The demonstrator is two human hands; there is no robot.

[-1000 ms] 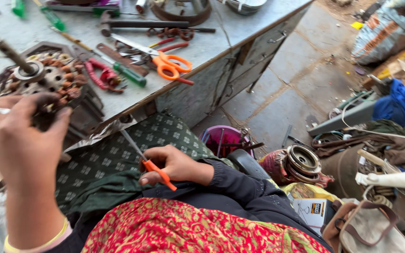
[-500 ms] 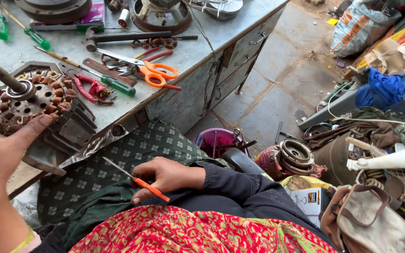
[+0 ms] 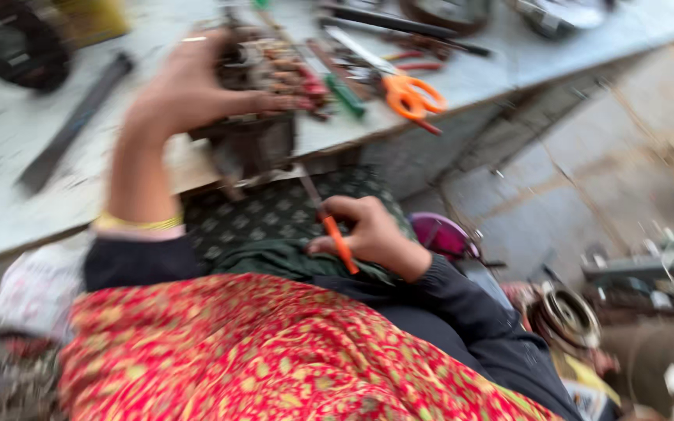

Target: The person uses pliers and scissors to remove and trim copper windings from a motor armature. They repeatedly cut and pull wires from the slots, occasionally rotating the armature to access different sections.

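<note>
The view is blurred by motion. My left hand grips a dark metal motor part with copper windings that sits at the front edge of the grey workbench. A ring is on one finger and a yellow bangle on that wrist. My right hand rests on my lap and holds a thin screwdriver with an orange handle, its metal shaft pointing up toward the motor part. Dark sleeves and a red patterned cloth cover my lap.
On the bench lie orange-handled scissors, a green-handled screwdriver, a long dark bar and other tools. A purple round object and a wound coil sit on the stone floor at right.
The camera swung left and blurred. My left hand moved forward from open in the air onto the motor part and closed on it. My right hand stayed on my lap with the screwdriver.
</note>
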